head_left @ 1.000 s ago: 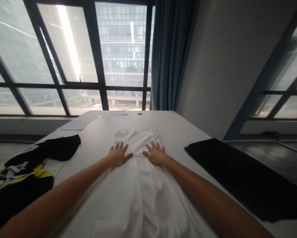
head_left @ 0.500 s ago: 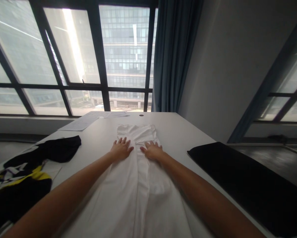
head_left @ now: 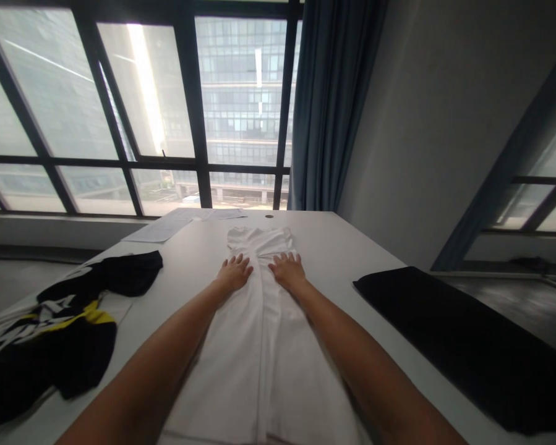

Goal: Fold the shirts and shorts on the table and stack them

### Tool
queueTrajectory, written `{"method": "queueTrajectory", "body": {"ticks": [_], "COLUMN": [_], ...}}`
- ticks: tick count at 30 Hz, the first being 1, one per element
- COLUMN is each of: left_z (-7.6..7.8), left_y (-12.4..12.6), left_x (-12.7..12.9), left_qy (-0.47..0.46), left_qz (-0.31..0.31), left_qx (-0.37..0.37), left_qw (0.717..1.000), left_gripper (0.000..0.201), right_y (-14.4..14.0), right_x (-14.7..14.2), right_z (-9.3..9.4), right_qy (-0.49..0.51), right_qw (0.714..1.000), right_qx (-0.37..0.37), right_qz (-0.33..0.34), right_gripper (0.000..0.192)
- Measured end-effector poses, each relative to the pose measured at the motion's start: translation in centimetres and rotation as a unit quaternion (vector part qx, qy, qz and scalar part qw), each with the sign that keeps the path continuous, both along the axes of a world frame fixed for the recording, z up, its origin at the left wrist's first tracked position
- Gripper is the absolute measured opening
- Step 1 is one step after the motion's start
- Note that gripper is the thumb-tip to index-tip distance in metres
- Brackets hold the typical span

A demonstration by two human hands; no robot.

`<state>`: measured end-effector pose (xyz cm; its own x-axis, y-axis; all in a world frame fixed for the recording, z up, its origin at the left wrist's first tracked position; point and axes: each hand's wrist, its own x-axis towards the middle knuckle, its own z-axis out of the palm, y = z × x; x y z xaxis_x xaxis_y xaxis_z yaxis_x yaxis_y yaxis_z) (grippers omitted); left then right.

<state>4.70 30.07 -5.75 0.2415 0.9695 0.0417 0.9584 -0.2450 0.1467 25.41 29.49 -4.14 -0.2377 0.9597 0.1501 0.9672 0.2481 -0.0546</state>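
The left hand (head_left: pixel 235 272) and right hand (head_left: pixel 287 270) lie open, palms down, on the white garment (head_left: pixel 240 352), roughly midway between the table's (head_left: pixel 336 250) side edges. Pushing unevenly could ruck the cloth into creases.

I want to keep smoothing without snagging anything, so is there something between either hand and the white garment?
Nothing visible is: the left hand and right hand rest directly on the white garment. The patterned garment to the left and black cloth to the right both lie clear of it.
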Motion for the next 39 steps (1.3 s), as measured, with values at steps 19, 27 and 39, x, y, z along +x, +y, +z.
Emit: {"method": "queueTrajectory", "body": {"ticks": [19, 27, 39], "left_z": [3.6, 4.6, 4.7], "left_y": [-27.9, -31.7, -33.3], "left_x": [-4.1, -3.9, -1.4], "left_qy": [0.009, 0.012, -0.017], "left_qz": [-0.224, -0.225, -0.231], "left_qx": [-0.067, 0.017, 0.04], "left_qw": [0.972, 0.974, 0.972], "left_gripper": [0.082, 0.029, 0.033], "right_y": [-27.3, -29.9, -29.9], "right_x": [6.9, 6.7, 9.1], "right_z": [4.3, 5.1, 6.6], "right_qy": [0.044, -0.006, 0.049], "right_qw": [0.969, 0.964, 0.955], "right_qx": [-0.154, -0.188, -0.247], "right_qz": [0.189, 0.19, 0.159], "right_gripper": [0.054, 0.035, 0.019]}}
